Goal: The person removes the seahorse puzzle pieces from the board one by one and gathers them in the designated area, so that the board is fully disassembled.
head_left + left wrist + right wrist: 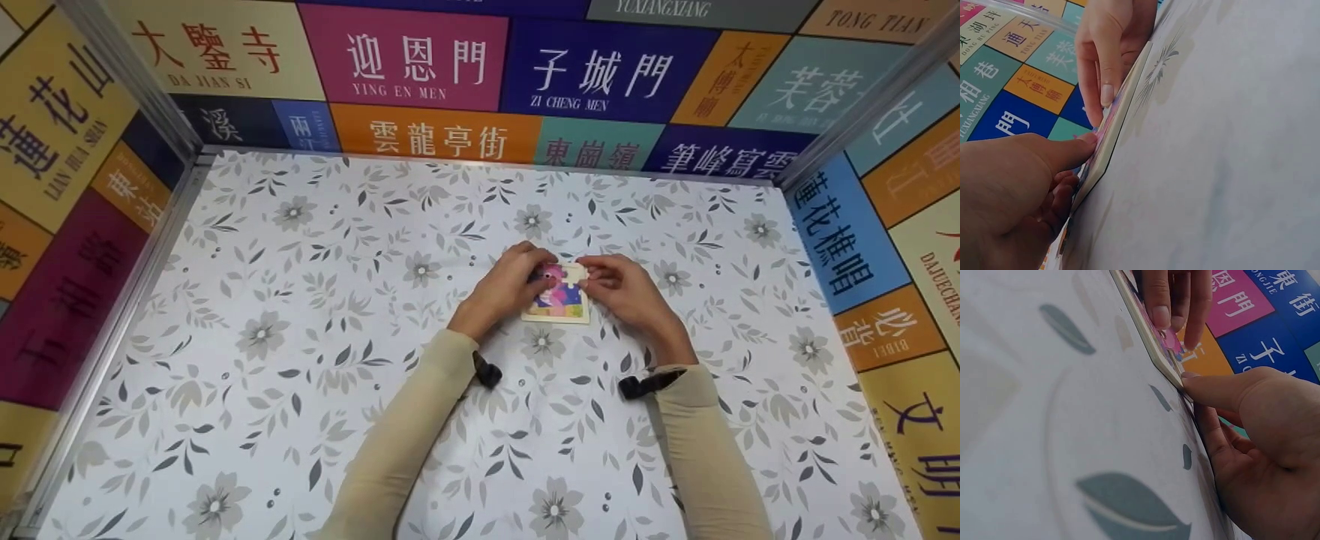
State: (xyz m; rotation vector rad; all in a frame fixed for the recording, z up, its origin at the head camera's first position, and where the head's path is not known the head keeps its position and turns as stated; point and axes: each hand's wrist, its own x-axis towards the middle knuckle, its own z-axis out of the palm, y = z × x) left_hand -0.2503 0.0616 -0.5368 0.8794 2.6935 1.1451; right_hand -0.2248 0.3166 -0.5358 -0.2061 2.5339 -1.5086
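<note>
A small square jigsaw puzzle [559, 309] with a cream border and a pink figure on blue lies on the patterned tabletop. Its upper right part shows a plain cream patch with a jigsaw outline. My left hand [510, 281] grips the puzzle's left side; in the left wrist view the left thumb [1075, 153] lies on the picture, with the fingers curled at the edge. On the other side, my right hand [626, 289] holds the puzzle's right edge beside the cream patch. The right thumb [1213, 389] meets a corner of the border in the right wrist view, its fingers curled below.
White cloth with grey flowers and leaves covers the table [262, 420]. Upright panels [420, 64] with coloured blocks of lettering enclose the back and both sides. A black strap with a small camera [487, 371] sits at the left wrist, another [645, 384] at the right.
</note>
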